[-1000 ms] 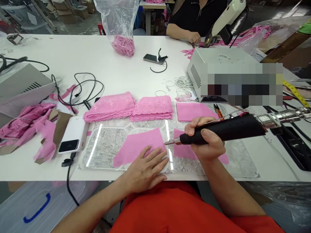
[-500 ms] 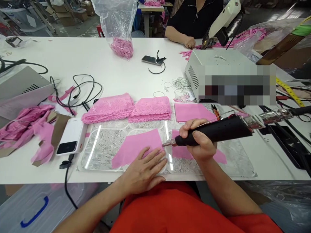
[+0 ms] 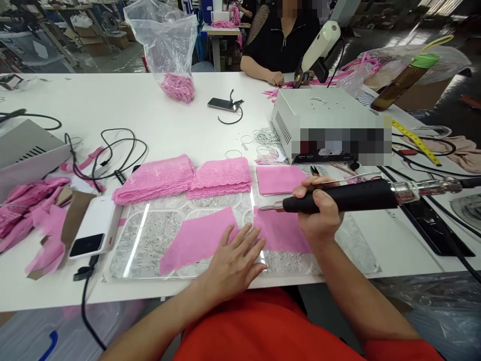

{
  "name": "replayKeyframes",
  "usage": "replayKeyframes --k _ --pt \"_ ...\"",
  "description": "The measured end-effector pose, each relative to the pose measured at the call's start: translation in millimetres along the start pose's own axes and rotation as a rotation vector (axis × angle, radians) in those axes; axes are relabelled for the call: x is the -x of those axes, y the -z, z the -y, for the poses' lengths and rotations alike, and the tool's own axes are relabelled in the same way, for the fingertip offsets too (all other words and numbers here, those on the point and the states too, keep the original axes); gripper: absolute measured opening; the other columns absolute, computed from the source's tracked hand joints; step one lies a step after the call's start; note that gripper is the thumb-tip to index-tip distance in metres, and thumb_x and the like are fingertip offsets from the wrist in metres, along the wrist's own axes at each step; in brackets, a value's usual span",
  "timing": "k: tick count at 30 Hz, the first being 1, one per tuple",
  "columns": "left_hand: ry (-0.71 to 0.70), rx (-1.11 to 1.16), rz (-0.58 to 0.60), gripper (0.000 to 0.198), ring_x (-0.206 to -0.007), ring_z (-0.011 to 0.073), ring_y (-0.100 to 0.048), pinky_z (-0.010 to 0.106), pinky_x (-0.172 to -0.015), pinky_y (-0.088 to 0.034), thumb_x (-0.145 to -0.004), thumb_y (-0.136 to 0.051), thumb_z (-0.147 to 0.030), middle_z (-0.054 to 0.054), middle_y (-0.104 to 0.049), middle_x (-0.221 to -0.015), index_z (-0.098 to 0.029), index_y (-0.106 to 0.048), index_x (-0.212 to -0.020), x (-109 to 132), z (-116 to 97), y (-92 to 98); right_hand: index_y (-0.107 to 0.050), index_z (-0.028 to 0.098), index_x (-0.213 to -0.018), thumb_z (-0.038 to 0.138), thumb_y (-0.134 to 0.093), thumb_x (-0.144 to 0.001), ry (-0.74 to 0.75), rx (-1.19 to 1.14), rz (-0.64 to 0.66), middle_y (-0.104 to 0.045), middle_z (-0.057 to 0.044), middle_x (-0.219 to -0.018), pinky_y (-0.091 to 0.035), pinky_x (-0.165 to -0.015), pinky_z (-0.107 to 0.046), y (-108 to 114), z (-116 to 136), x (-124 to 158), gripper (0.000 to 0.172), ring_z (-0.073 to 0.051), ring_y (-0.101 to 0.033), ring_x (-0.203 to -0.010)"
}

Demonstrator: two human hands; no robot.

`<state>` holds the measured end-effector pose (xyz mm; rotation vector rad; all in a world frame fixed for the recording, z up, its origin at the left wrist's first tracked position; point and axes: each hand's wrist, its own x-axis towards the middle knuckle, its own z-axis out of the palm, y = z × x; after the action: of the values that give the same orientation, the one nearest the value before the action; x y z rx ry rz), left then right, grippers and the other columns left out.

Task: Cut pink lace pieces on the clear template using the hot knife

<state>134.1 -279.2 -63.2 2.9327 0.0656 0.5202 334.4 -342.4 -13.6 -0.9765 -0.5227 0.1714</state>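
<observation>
My left hand lies flat with fingers spread on the near edge of a clear acrylic board, its fingertips on the corner of a pink fabric piece. My right hand is wrapped round the black handle of a hot cutting tool. The tool's metal tip points left, just above a second pink fabric piece. Behind the board lie two folded stacks of pink lace and a flat pink stack.
A white control box stands behind the right hand. A white power bank, black cables and pink scraps lie on the left. A plastic bag of pink pieces and a phone sit further back. Another person works opposite.
The tool tip has lifted from the seam between the two pink pieces and now points level. The left hand has slid slightly right, toward the gap. The camera has tilted up a little.
</observation>
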Motion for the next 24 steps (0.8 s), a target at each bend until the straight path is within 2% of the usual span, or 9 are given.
replayKeyframes --k 6,19,24 --pt "0.019 -0.017 -0.002 0.042 -0.135 0.03 -0.046 0.054 -0.113 -0.03 -0.1 -0.044 -0.044 0.011 -0.056 -0.14 -0.018 -0.056 -0.131 -4 1 -3.7 -0.061 0.022 -0.08 0.026 -0.064 -0.07 -0.006 -0.04 0.028 -0.058 0.002 -0.08 -0.05 -0.062 -0.03 -4 -7 2 0.011 -0.01 -0.056 -0.06" --pt "0.03 -0.003 0.049 0.044 -0.138 0.0288 -0.043 0.055 -0.116 -0.025 -0.097 -0.051 -0.045 0.012 -0.055 -0.141 -0.021 -0.055 -0.133 -2 1 -3.7 -0.059 0.023 -0.083 0.028 -0.066 -0.071 -0.014 -0.015 0.069 -0.059 0.002 -0.082 -0.051 -0.066 -0.032 -2 -13 2 0.014 -0.01 -0.055 -0.061" --pt "0.019 -0.008 0.038 0.045 -0.138 0.0288 -0.043 0.055 -0.117 -0.023 -0.098 -0.049 -0.045 0.012 -0.055 -0.141 -0.02 -0.055 -0.134 -2 2 -5.8 -0.058 0.022 -0.079 0.025 -0.065 -0.073 0.037 -0.002 0.083 -0.059 0.003 -0.079 -0.05 -0.066 -0.032 -3 -14 3 0.01 -0.01 -0.056 -0.061"
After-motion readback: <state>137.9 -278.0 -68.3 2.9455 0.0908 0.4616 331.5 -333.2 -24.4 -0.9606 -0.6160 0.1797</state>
